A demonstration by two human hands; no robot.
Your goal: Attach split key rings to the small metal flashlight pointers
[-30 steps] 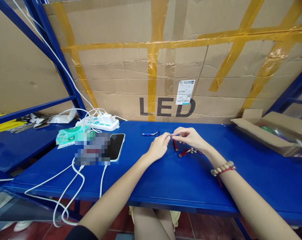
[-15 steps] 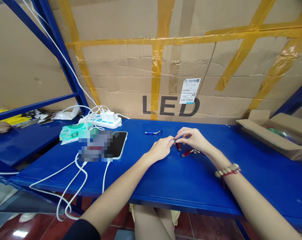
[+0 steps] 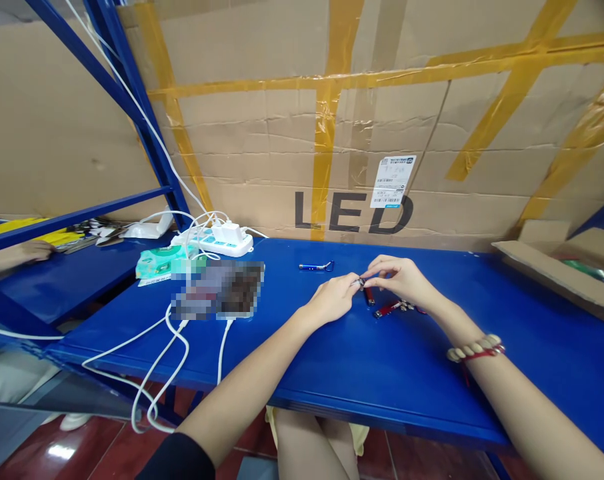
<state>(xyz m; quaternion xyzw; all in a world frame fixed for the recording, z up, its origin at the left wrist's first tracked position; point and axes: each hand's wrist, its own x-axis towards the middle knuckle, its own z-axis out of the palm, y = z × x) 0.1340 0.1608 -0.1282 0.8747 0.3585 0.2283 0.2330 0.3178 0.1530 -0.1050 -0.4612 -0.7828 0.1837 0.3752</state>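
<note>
Blue tabletop; L hand & R hand pinch tiny metal pc., prob. a clasp; red tube alongside, lengthwise twd. wearer.

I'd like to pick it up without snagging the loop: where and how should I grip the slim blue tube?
Probably mid-body, from above, thumb and finger across its near and far sides. The blue tube lies flat, running side to side on the blue table, its loop at the right end.

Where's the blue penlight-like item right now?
In the head view, the blue penlight-like item lies on the blue table, just beyond the left hand, below the "LED" lettering.
</note>
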